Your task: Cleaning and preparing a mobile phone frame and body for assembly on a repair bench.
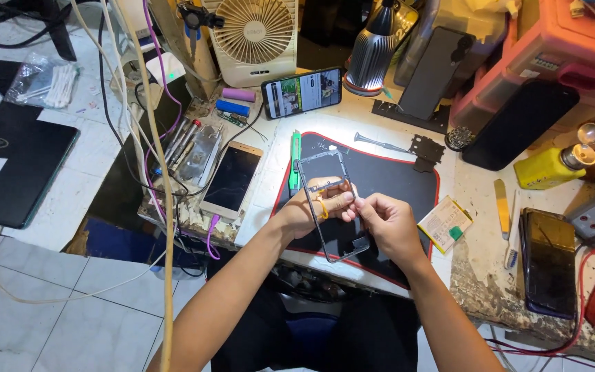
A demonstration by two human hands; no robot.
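We hold a bare phone frame (330, 207) with both hands above the black mat (387, 180) with its red edge, which lies on the table (480, 275). Our left hand (311, 207) wraps around the frame's left side near the middle, its grip closed on it, with a thin orange strip showing by the fingers. Our right hand (390, 224) pinches the frame's right side, its grip also closed on the frame; the fingertips of the two hands meet near the frame's middle. The frame stands tilted, its top end pointing away from us and its lower end hanging just over the mat's near part.

A green tool (295, 162) lies along the mat's left edge, and a phone with a gold rim (231, 179) lies face up further left. A screwdriver (380, 143) rests at the mat's top edge. A battery (444, 224) lies just right of the mat, and a dark phone (549, 262) lies well to the right. A yellow bottle (552, 165) lies on its side beyond it. A small fan (256, 34) stands at the back.
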